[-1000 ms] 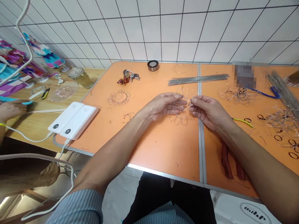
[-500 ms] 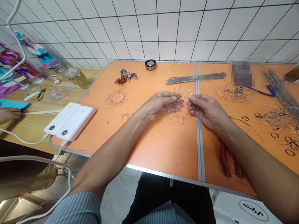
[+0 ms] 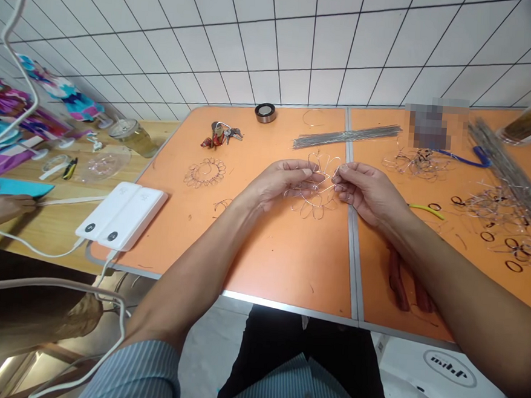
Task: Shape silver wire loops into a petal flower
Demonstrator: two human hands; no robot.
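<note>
A thin wire bent into a ring of petal-like loops, a wire flower (image 3: 318,210), is held up between both hands over the orange table (image 3: 283,273). My left hand (image 3: 289,179) pinches its left side, fingers closed. On the other side my right hand (image 3: 361,187) grips the wire between thumb and fingertips. Exactly where the fingertips meet the wire is too fine to make out. Another looped wire ring (image 3: 205,173) lies flat to the left. Red-handled pliers (image 3: 398,281) rest partly under my right forearm.
Behind my hands lies a bundle of straight wires (image 3: 347,136), with a tape roll (image 3: 265,113) and keys (image 3: 222,134) to its left. Tangled wire pieces (image 3: 496,209) and small dark rings (image 3: 513,266) lie right. White power banks (image 3: 122,215) straddle the left edge. A co-worker's hand (image 3: 5,207) is far left.
Both hands keep their hold on the wire flower, with only slight finger movement. The whole view has shifted a little.
</note>
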